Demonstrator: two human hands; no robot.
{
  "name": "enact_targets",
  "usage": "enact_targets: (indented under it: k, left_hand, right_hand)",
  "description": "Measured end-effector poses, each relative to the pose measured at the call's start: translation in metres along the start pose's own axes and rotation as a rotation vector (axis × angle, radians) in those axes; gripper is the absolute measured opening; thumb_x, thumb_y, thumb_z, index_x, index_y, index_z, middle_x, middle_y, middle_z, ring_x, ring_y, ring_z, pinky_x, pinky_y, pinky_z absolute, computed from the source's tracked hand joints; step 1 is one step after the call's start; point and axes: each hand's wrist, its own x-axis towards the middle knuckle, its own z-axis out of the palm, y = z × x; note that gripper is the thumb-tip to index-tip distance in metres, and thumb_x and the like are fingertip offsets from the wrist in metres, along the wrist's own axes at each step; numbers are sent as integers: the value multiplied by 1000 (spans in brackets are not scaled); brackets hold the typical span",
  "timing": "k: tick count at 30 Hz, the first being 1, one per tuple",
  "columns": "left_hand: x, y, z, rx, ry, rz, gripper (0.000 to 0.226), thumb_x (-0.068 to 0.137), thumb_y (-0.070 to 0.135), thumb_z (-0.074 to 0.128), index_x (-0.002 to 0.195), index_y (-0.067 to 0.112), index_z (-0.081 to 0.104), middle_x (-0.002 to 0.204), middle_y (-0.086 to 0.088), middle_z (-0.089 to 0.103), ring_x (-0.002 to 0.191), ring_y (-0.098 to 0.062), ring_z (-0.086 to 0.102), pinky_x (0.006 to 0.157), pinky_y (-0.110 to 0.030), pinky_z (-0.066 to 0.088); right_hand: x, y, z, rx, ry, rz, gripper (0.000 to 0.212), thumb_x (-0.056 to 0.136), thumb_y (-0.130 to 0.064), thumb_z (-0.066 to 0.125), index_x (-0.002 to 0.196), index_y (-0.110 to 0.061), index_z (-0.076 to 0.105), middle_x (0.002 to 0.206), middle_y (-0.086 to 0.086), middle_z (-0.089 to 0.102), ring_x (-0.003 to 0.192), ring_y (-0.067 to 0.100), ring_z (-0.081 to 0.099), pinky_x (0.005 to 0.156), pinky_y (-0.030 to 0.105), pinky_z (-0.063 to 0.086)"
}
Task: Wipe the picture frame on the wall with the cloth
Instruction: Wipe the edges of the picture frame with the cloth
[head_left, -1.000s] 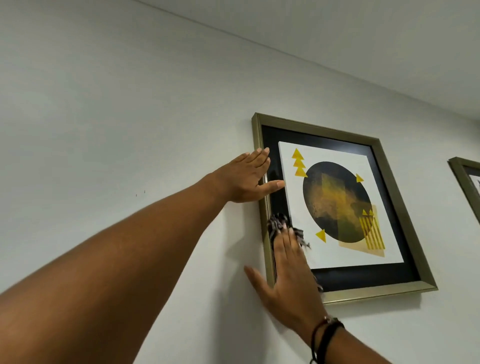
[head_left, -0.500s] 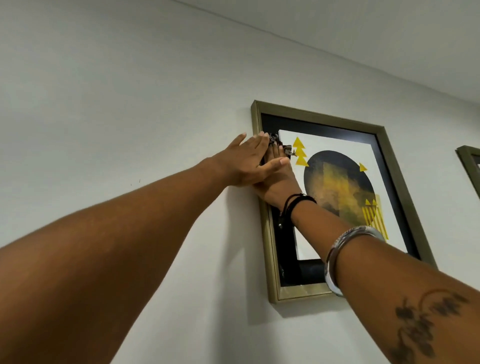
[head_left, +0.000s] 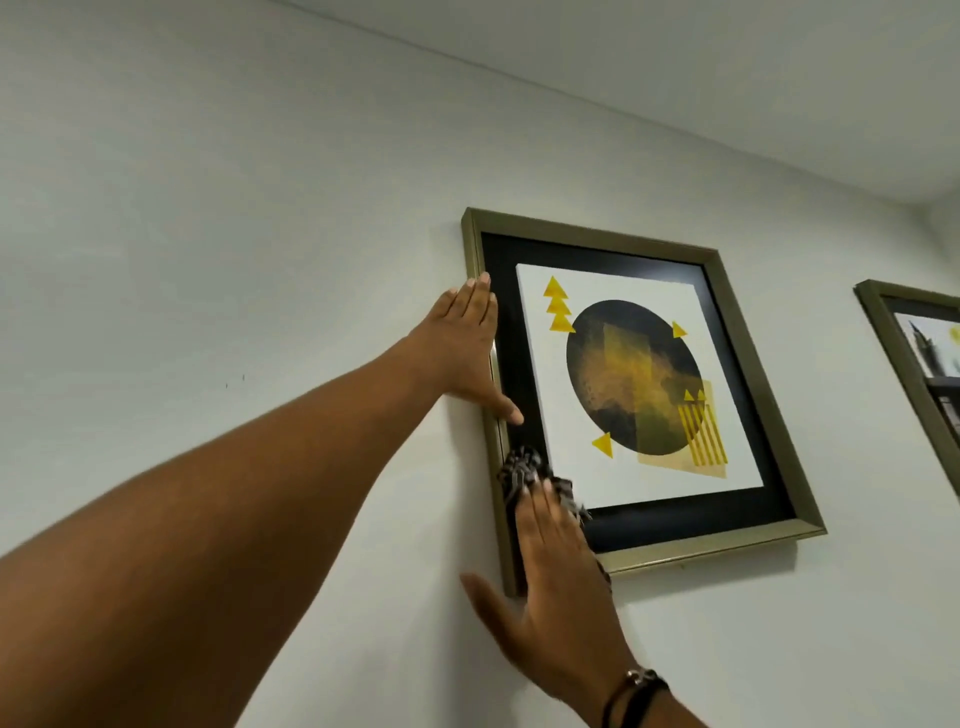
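Clearly the wipe turns on the frame's (head_left: 748, 338) left rail, which runs nearly upright, leaning a little as seen from below. The right hand (head_left: 558, 587) lies flat at the foot of that rail, palm pressed to the surface, fingers straight and together, thumb splayed out onto the wall (head_left: 208, 208). Its grip is an open flat press, not a pinch: it pins the cloth (head_left: 522, 470) against the frame, and the patterned cloth bunches out just beyond the fingertips, over the dark mat near the lower left corner. From this hand the unwiped length of the rail lies straight up along its long axis, so the next stroke probably goes upward.

The left hand (head_left: 470, 345) rests higher on the same rail, fingers flat and together on its outer edge, thumb across onto the mat. It holds nothing and seems to steady the frame. It sits in the path of an upward stroke, so the cloth hand would meet it around mid-rail.

The right hand is nearer the bottom rail and the lower corner; the left is nearer the top corner.

Count: two hands, one cloth, one frame being wiped, and a second frame (head_left: 893, 353) partly visible at the right edge, well apart.
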Motion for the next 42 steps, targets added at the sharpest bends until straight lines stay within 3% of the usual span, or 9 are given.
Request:
enact_targets:
  k: [3, 6, 9, 13, 18, 25, 36, 39, 42]
  left_hand:
    - [1, 2, -1, -22, -14, -9, 153, 48, 92, 55, 149, 3, -16, 159, -18, -25, 147, -31, -23, 121, -44, -10]
    - [2, 2, -3, -37, -38, -19, 153, 47, 92, 55, 149, 4, -17, 158, -18, -27, 146, -30, -25, 120, -44, -10]
    - [0, 2, -4, -31, -55, -24, 153, 47, 92, 56, 149, 4, -18, 158, -18, -27, 146, -31, -25, 117, -44, -12]
    - [0, 3, -7, -39, -71, -23, 152, 49, 91, 56, 149, 4, -18, 158, -17, -28, 146, -31, -25, 117, -44, -11]
    - [3, 2, -6, -48, -82, -19, 153, 48, 90, 57, 148, 4, -19, 157, -17, -30, 146, -30, -26, 118, -45, -10]
    - [8, -2, -1, -61, -61, -15, 159, 38, 95, 50, 148, 4, -19, 157, -18, -30, 146, -30, -25, 119, -45, -9]
    - [11, -5, 3, -54, -31, 2, 157, 41, 94, 53, 149, 4, -17, 158, -17, -27, 147, -30, -24, 120, -46, -8]
    - [8, -3, 2, -64, -8, 5, 157, 41, 93, 54, 149, 3, -15, 159, -18, -25, 148, -29, -22, 119, -45, -9]
    - [5, -1, 1, -51, -7, 5, 156, 43, 92, 56, 149, 3, -15, 159, -19, -24, 147, -30, -22, 119, -45, -10]
  right_hand:
    - [-19, 13, -11, -142, -68, -104, 91, 86, -81, 25, 157, -25, 18, 165, -12, 1, 153, 6, -5, 123, 31, 0]
    - [-37, 31, -24, -302, -91, -204, 79, 90, -71, 33, 144, -15, 51, 155, 0, 45, 145, 18, 39, 116, 45, 36]
    - [-39, 45, -30, -386, -64, -195, 72, 93, -65, 33, 135, -13, 61, 143, 4, 59, 133, 20, 55, 109, 43, 43]
    - [-36, 71, -33, -428, -28, -46, 74, 93, -62, 32, 136, -7, 59, 141, 12, 60, 133, 27, 55, 110, 46, 44]
    - [-17, 126, -53, -425, -26, 250, 101, 86, -75, 3, 145, -5, 46, 153, 14, 46, 144, 28, 40, 121, 41, 30]
    - [20, 182, -65, -155, 58, 672, 106, 81, -81, 8, 152, -6, 33, 162, 16, 28, 152, 30, 20, 124, 47, 16]
    - [44, 215, -82, -6, 71, 877, 102, 85, -80, 7, 154, -8, 28, 163, 15, 25, 151, 34, 18, 122, 51, 16]
    - [35, 195, -73, -40, 105, 819, 95, 88, -76, 10, 149, -9, 39, 160, 15, 33, 149, 34, 24, 121, 51, 20]
    - [20, 145, -58, -6, 205, 712, 90, 89, -73, 10, 135, -10, 54, 145, 15, 52, 136, 34, 42, 115, 49, 32]
